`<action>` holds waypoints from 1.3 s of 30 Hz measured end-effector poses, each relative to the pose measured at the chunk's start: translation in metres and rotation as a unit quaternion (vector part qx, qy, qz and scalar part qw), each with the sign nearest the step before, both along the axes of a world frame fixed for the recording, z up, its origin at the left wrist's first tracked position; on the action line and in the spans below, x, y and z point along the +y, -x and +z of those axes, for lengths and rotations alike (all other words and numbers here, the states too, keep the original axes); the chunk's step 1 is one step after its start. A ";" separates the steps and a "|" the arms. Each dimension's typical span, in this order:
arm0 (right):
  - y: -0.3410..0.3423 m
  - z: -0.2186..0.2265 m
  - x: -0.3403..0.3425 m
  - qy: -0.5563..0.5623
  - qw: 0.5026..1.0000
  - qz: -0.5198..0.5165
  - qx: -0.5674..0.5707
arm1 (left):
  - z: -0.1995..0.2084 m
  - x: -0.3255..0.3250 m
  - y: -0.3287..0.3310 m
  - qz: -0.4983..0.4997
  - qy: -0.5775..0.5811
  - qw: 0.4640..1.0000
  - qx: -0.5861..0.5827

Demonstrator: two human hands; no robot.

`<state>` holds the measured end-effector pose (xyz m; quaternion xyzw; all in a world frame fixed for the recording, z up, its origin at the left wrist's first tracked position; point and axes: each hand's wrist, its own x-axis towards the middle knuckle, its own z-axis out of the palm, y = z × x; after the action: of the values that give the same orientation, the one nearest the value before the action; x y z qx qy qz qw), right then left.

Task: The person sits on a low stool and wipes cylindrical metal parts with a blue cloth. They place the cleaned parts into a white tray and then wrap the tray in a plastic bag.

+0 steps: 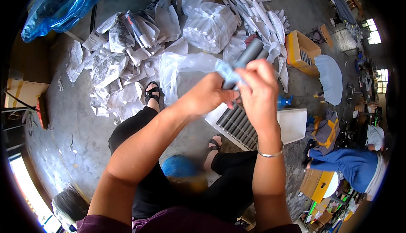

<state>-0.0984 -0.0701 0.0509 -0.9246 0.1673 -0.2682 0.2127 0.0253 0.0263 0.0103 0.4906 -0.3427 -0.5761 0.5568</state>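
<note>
In front of me, above a white box, two grey cylindrical rods are held tilted, their far ends pointing up and right. A pale bluish plastic strip lies across their near part, slightly blurred. My left hand is closed around the near end of the rods, its thumb and fingertips pressed together. My right hand is also closed, its fingers pinching at the strip beside the rods and hiding part of them. Below the hands, the white box contains a row of similar grey rods.
Crumpled printed paper and knotted clear plastic bags cover the floor ahead. Long white wrapped rolls lie beyond, near a yellow-brown carton. An open white container stands right. A person in blue is farther right.
</note>
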 end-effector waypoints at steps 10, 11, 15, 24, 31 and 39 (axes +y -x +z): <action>0.001 -0.004 -0.024 0.117 0.985 -0.107 -0.070 | 0.004 -0.003 0.005 0.013 0.006 0.999 0.046; 0.005 -0.008 -0.034 0.084 0.977 -0.156 -0.121 | 0.002 -0.002 0.009 0.006 0.016 0.998 0.060; 0.026 -0.021 -0.061 -0.467 0.809 -0.204 -0.295 | 0.003 -0.004 0.006 0.020 0.042 0.995 0.086; 0.023 -0.016 -0.052 -0.623 0.759 -0.063 -0.177 | 0.004 -0.004 0.000 0.011 0.024 0.999 0.029; 0.022 -0.019 -0.038 -0.650 0.748 0.031 -0.130 | 0.008 -0.003 0.003 -0.019 0.017 0.999 0.029; 0.019 -0.017 -0.040 -0.671 0.729 -0.011 -0.133 | 0.011 -0.001 0.002 0.003 -0.010 0.998 0.060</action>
<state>-0.1177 -0.1102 0.0341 -0.4941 0.2842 -0.2091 0.7946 0.0237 0.0257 0.0214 0.4617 -0.3012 -0.6061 0.5734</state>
